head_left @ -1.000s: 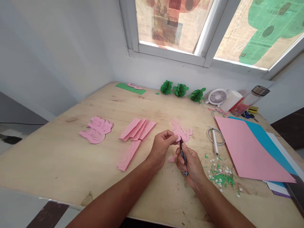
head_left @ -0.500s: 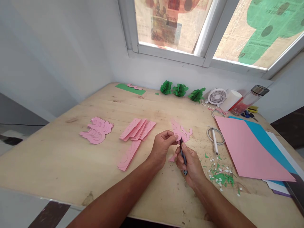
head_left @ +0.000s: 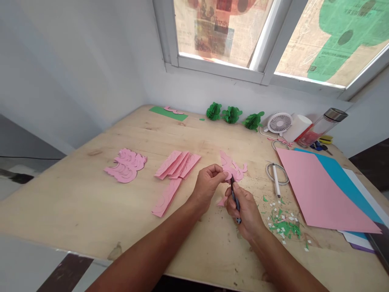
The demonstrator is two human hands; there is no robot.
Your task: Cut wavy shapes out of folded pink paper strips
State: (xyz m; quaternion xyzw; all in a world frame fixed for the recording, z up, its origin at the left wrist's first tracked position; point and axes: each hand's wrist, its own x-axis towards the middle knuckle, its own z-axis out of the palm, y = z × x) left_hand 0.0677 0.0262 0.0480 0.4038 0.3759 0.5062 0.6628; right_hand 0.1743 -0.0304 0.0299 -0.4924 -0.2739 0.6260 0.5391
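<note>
My left hand [head_left: 209, 180] pinches a piece of pink paper [head_left: 227, 175] between thumb and fingers. In my right hand [head_left: 244, 205] is a dark utility knife [head_left: 238, 202], its upper end touching the edge of that paper; the blade itself is too small to make out. Curvy pink paper cut-offs [head_left: 238, 172] lie just beyond the fingertips. A small pink scrap [head_left: 221, 201] rests on the table between my hands. To the left are folded pink strips with drawn curves [head_left: 178, 164] and a group of cut, scalloped pink pieces [head_left: 126, 166].
Green and white scraps [head_left: 285, 227] litter the wooden table [head_left: 75, 202] at my right, near a white pen [head_left: 276, 180]. Pink sheets [head_left: 322, 190] lie over blue and white ones. Along the wall stand green paper ornaments [head_left: 231, 114], a small fan [head_left: 279, 123] and a bottle [head_left: 322, 125].
The view has shifted very slightly. Both hands keep nearly the same position on the pink paper, with the utility knife still at its edge.
</note>
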